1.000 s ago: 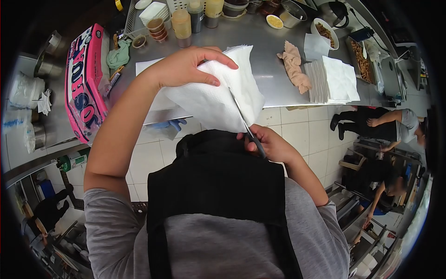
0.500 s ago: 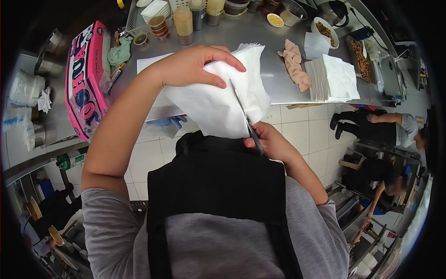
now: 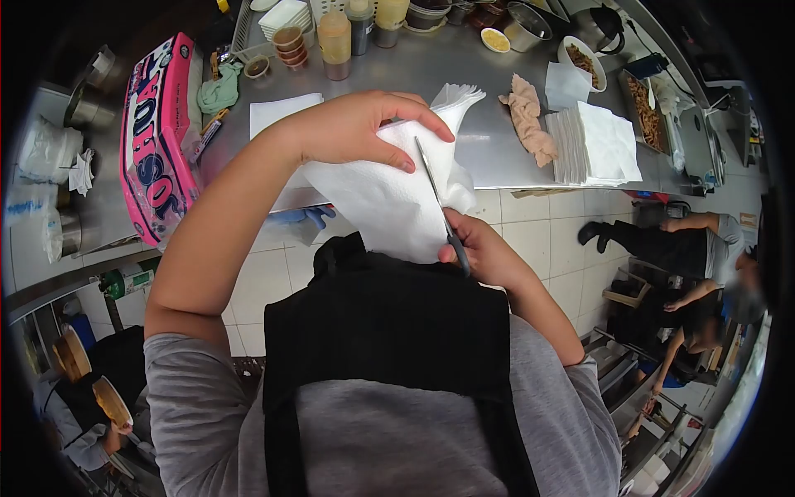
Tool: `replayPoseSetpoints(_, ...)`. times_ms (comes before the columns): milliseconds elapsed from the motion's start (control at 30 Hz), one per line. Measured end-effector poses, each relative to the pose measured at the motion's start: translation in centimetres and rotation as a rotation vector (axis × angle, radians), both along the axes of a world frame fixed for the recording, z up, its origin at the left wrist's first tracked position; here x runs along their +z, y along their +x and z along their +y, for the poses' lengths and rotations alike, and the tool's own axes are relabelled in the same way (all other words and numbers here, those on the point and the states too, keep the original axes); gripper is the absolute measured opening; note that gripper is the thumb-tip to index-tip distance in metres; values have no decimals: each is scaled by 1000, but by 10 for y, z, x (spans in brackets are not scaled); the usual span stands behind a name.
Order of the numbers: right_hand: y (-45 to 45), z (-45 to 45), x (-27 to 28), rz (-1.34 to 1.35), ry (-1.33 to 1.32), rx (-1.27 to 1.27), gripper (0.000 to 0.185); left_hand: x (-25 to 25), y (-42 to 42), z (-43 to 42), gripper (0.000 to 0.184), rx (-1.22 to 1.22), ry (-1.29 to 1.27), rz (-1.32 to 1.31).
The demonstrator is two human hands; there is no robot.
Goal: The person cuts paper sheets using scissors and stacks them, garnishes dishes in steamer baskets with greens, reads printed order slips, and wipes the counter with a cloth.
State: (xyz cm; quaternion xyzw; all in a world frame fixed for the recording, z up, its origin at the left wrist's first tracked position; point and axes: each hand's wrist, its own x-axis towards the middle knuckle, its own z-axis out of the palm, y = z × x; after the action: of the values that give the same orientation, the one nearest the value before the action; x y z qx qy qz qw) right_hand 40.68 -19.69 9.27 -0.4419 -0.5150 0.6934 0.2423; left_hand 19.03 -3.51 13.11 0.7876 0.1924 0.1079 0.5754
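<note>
My left hand (image 3: pixel 373 132) grips a bundle of white paper towels (image 3: pixel 377 203) by its top, thumb in front and fingers behind. Closed round the dark handles of the scissors (image 3: pixel 434 186) is my right hand (image 3: pixel 470 247). The long metal blades point up across the front of the towels, the tip near my left thumb. To the right of the blades the towels are bunched and folded. On the steel counter (image 3: pixel 497 157) to the right stands a stack of white paper towels (image 3: pixel 592 145), beside a crumpled beige cloth (image 3: pixel 527 120).
A pink package (image 3: pixel 161 141) and a green cloth (image 3: pixel 219 89) lie at the left. Sauce bottles (image 3: pixel 335 45), stacked cups (image 3: pixel 290 47) and food bowls (image 3: pixel 582 62) line the back. Several people stand in the room, one at lower left with round items (image 3: pixel 113 402).
The held towels have sagged lower and bunched up to the right of the scissors. My left hand has moved slightly right and down. At lower left, a person with round items has come closer.
</note>
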Motion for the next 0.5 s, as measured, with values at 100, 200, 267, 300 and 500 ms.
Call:
replayPoseSetpoints(100,1,-2,-3,-64,-40,25,63,-2,0,0,50,-5,-3,-25)
replayPoseSetpoints(200,-3,-3,-4,26,-33,-22,60,-4,1,-2,53,-18,52,-32)
replayPoseSetpoints(267,-6,-1,3,56,-30,-60,57,0,3,-4,54,-53,49,-27)
replayPoseSetpoints(300,-8,0,6,56,-30,-62,57,0,4,-4,54,-55,48,-28)
replayPoseSetpoints(500,-3,5,5,1,-29,-2,53,-3,4,-2,54,-71,85,-61)
